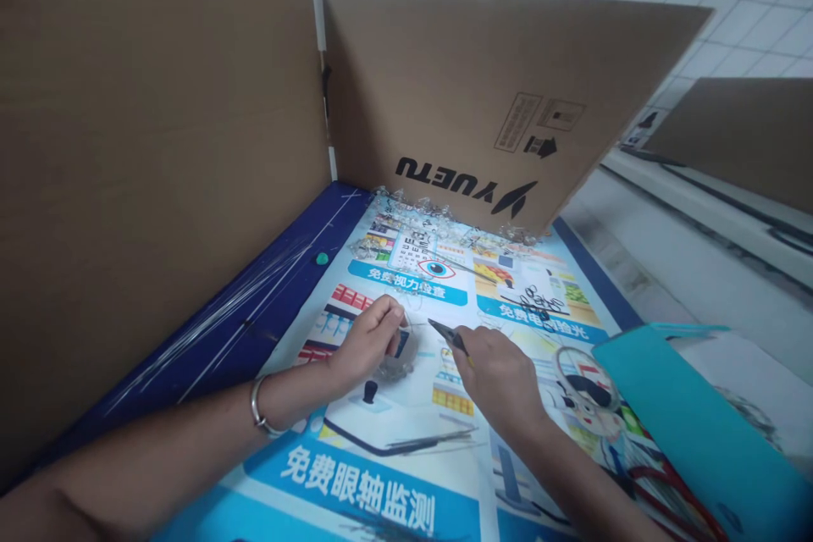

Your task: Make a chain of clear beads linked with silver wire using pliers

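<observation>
My left hand [370,340], with a silver bangle [257,406] at the wrist, pinches a thin wire just left of centre. Pliers [450,337] with dark jaws are gripped in my right hand [499,373], their tips pointing left toward the wire's end. Whether the jaws touch the wire is too small to tell. Below my left fingers a clear, wiry piece [394,366] rests on the printed poster [419,415].
Cardboard panels [508,59] stand behind and at the left. Clear wire pieces [425,207] line the back edge. Black loops [539,302], long wires [247,296], a green lump [322,258] and a teal box [692,415] surround the work area.
</observation>
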Demonstrator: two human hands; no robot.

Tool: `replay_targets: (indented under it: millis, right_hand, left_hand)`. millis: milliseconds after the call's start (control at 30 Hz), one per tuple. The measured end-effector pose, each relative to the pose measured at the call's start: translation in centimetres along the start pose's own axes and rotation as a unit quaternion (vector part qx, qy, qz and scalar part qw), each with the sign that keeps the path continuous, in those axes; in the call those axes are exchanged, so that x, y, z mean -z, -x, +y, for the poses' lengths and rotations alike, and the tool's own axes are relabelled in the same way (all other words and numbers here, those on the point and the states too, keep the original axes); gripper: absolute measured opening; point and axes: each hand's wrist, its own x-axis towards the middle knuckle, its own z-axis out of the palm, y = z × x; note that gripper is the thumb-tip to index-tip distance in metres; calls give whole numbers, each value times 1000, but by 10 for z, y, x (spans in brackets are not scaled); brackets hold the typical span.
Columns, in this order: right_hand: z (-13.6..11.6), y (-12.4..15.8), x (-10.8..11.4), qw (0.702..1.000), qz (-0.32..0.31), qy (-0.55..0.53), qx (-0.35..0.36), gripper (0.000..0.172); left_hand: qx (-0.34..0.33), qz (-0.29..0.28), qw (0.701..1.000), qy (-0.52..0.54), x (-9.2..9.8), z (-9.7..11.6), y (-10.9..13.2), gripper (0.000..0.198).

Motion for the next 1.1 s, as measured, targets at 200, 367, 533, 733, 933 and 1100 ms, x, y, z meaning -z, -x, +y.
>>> replay_targets:
  millis: [200, 367, 533, 733, 933, 1100]
  right_hand:
    - [-1, -1, -2, 999, 18, 46, 21, 17]
    - [0, -1, -2, 997, -3, 65, 39, 20]
    - [2, -2, 3, 999, -38, 26, 21, 19]
    - [3, -6, 11, 994, -99, -29, -22, 18]
    - [5, -7, 13, 993, -107, -47, -35, 17]
    - [4, -7, 15, 994, -97, -43, -30, 18]
  left_hand:
    - [12, -2, 1000, 8, -1, 3, 1, 27]
    - [16, -12, 1000, 14, -1, 3, 2, 28]
    - [7, -23, 1000, 3, 1, 2, 1, 30]
    - [-19, -38, 999, 6, 0, 4, 1, 22]
    - [-31, -96, 994, -31, 4, 5, -1, 22]
    - [-30, -96, 994, -37, 4, 8, -2, 16]
